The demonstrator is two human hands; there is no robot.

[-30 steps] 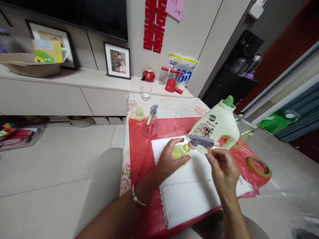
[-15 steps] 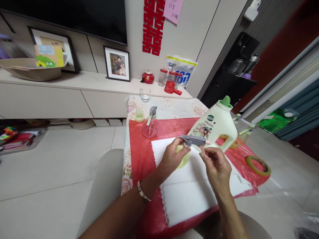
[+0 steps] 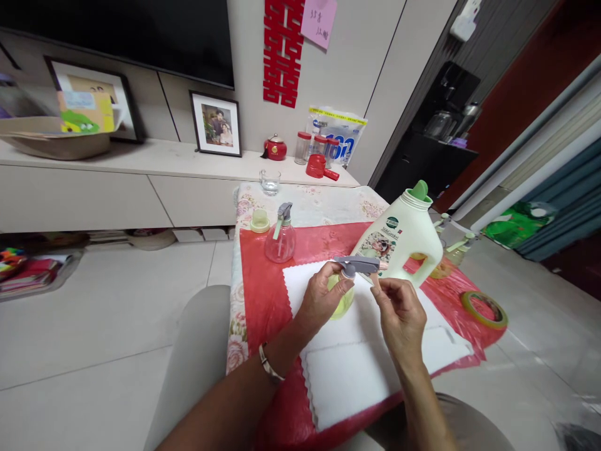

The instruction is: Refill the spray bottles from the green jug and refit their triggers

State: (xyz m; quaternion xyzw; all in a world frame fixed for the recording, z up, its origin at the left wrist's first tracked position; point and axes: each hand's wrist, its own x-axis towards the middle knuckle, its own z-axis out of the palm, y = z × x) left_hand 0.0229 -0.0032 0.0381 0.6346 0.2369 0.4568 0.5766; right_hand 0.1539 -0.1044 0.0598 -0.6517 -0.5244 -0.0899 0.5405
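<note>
My left hand point(image 3: 320, 299) is wrapped around the neck of a spray bottle with a grey spray head point(image 3: 360, 264) and a yellow-green body point(image 3: 345, 305). The head's nozzle points right. Under it, the thumb and fingers of my right hand point(image 3: 402, 313) pinch the pale pink trigger point(image 3: 375, 280); the fingertips partly hide it. White foam sheets point(image 3: 350, 382) with wavy edges lie beneath both hands. Just behind stands a large cream detergent jug point(image 3: 399, 235) with a green spout. A clear pink spray bottle point(image 3: 280, 243) stands to the left, a light green strip on its trigger.
Red plastic film point(image 3: 260, 300) covers much of the flowered tablecloth point(image 3: 305, 203). A pale green cap point(image 3: 260, 220) and a glass cup point(image 3: 270, 181) sit at the back left. At the right lies a tape roll point(image 3: 484, 309), near more spray bottles point(image 3: 454, 254).
The view has shifted slightly. Both hands keep their hold on the spray bottle, with its head turned and shifted a little. Nothing has been let go.
</note>
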